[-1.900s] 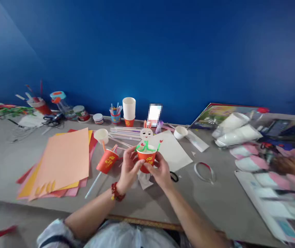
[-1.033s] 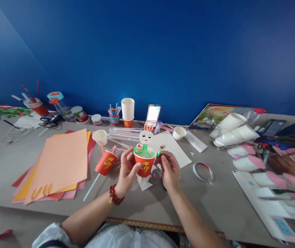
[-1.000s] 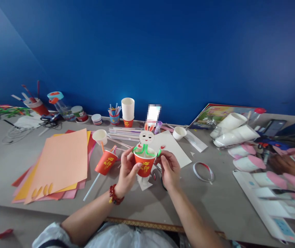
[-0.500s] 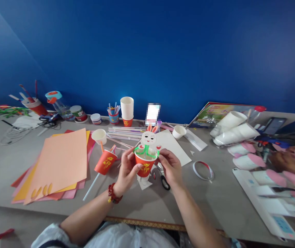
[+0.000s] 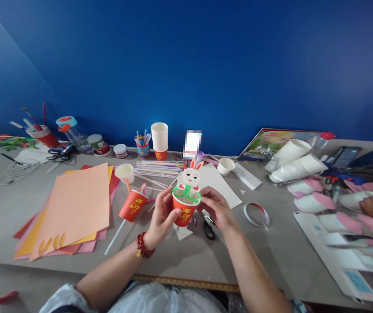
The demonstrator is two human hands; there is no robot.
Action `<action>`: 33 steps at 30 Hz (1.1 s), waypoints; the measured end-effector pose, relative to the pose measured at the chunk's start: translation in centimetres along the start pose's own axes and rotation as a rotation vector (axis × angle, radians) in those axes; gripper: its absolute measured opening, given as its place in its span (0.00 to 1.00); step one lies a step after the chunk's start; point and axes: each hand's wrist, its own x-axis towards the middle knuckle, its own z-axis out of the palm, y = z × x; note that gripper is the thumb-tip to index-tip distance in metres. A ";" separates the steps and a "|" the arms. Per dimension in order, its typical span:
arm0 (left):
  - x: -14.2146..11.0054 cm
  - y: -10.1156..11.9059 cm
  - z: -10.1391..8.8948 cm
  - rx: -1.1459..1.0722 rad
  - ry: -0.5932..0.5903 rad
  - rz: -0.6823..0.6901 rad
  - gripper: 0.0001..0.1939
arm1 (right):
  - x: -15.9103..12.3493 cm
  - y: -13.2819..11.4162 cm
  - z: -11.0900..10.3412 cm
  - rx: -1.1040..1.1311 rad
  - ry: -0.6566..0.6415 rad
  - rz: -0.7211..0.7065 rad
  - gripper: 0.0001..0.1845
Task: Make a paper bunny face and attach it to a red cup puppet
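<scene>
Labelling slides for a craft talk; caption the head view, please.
Left hand grips a red cup; right hand touches the rabbit figure's green arm.

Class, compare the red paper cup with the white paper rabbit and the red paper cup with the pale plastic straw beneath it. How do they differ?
The rabbit cup is nearly upright in the left hand; the straw cup tilts, untouched by either hand.
A rabbit face tops the first; an orange strip pokes from the second.
Both share gold characters.
</scene>
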 end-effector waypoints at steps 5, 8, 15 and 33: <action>0.0 -0.1 0.1 -0.010 -0.001 0.013 0.26 | -0.1 0.2 0.2 0.054 -0.029 0.023 0.10; 0.0 -0.1 0.1 -0.008 -0.003 0.008 0.26 | -0.1 0.2 0.3 0.074 -0.032 0.040 0.10; -0.1 -0.2 0.3 -0.010 -0.007 -0.010 0.27 | 0.0 0.0 0.8 0.122 0.001 0.079 0.10; -0.1 -0.1 0.3 0.013 0.018 -0.015 0.26 | 0.0 0.7 0.9 0.112 0.000 0.152 0.17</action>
